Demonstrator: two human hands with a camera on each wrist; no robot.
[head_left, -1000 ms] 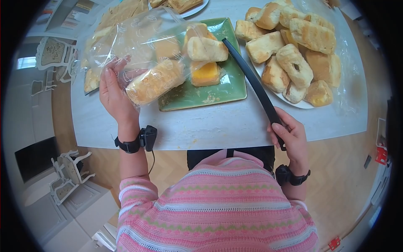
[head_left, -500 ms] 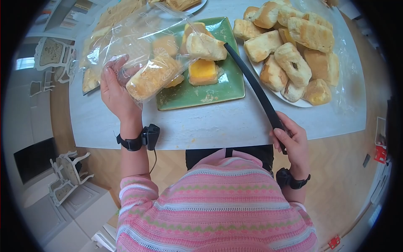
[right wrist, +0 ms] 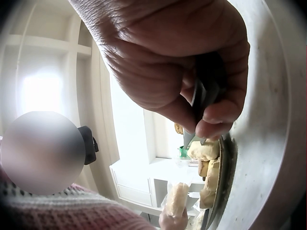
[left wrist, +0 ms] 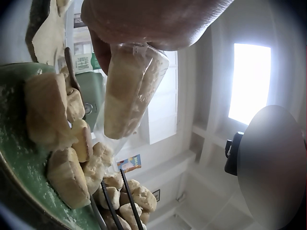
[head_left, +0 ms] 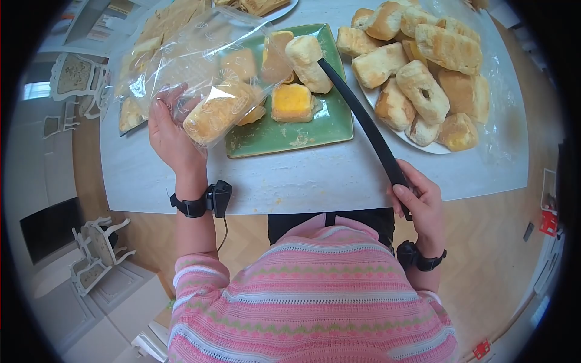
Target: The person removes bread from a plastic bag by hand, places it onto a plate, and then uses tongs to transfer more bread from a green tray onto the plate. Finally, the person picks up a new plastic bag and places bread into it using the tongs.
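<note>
My left hand (head_left: 175, 140) holds a clear printed plastic bag (head_left: 190, 51) near its lower end, above the left part of a square green plate (head_left: 290, 143). Inside the bag is a bread roll (head_left: 216, 116), seen through the plastic in the left wrist view too. Black tongs (head_left: 370, 127) are gripped at the handle end by my right hand (head_left: 422, 195), thumb on top. Their tip overlaps a pale bread roll (head_left: 308, 53) over the plate. A yellow-topped bread piece (head_left: 293, 101) and other pieces lie on the plate, some seen through the bag.
To the right, a white plate (head_left: 423, 147) carries a heap of bread rolls (head_left: 423, 91), with clear plastic (head_left: 505, 115) beside it. Brown paper (head_left: 172, 21) and more bread lie at the back left, and another plate (head_left: 287, 12) stands behind. The table's front edge is near my body.
The pale roll at the tongs' tip has turned from lying crosswise to pointing away from me and shifted slightly right. The bagged roll has tilted a little; both hands stay nearly in place.
</note>
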